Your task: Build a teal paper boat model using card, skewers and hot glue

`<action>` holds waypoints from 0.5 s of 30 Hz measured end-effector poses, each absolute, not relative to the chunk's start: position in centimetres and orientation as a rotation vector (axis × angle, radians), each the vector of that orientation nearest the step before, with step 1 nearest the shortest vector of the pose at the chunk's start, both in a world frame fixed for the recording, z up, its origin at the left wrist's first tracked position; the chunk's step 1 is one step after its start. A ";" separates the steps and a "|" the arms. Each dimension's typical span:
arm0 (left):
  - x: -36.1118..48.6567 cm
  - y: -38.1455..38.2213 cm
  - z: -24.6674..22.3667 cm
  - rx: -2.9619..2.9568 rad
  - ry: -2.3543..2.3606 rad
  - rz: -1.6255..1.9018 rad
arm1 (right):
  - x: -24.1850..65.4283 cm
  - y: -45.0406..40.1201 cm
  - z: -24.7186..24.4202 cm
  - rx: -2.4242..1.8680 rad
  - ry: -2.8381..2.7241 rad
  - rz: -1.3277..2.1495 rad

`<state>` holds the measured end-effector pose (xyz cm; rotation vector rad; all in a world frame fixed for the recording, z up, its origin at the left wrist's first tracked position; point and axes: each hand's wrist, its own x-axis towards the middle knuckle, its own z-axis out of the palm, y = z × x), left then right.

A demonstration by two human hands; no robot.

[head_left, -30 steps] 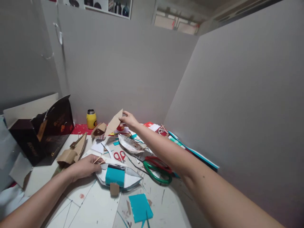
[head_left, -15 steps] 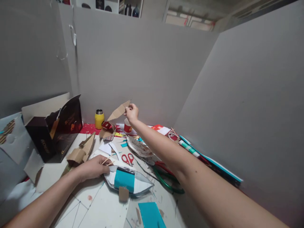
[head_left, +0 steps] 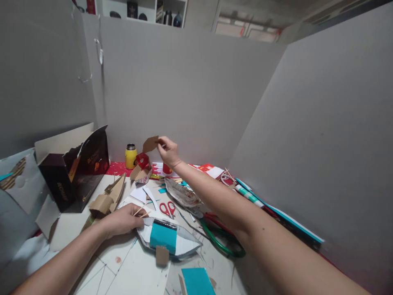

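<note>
Toward the far side, our right hand (head_left: 168,152) holds a brown cardboard piece (head_left: 150,144) aloft, fingers closed on its right edge; nearer, our left hand (head_left: 124,220) grips thin sticks (head_left: 140,209) beside the boat-shaped model (head_left: 163,237); pinching lightly should avoid creases.

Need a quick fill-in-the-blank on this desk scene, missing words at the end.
1. The right hand holds up a cardboard piece; thin sticks poke from the ____ hand.
2. The bottle beside the dark box has a ____ body.
3. The larger scissors have one red handle and one ____ handle.
Missing words: left; yellow; green.
</note>
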<state>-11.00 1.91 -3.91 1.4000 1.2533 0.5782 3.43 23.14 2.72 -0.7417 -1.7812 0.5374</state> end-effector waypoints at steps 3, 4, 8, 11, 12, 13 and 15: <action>-11.0 1.9 -3.8 1.409 1.259 0.584 | 2.9 21.3 2.0 -0.647 -1.998 0.545; -11.0 1.8 -3.8 1.411 1.263 0.584 | 2.7 20.9 1.8 -0.636 -2.048 0.550; -11.0 1.8 -3.7 1.411 1.278 0.582 | 1.9 21.2 1.4 -0.717 -2.052 0.541; -10.9 1.8 -3.6 1.406 1.275 0.571 | 1.5 22.5 1.8 -0.833 -1.937 0.556; -10.9 1.8 -3.6 1.406 1.271 0.568 | 1.3 22.9 2.0 -0.868 -1.909 0.573; -10.9 1.8 -3.6 1.406 1.267 0.566 | 1.2 23.1 2.0 -0.900 -1.891 0.596; -10.9 1.8 -3.6 1.407 1.259 0.559 | 0.9 23.4 1.9 -0.959 -1.882 0.654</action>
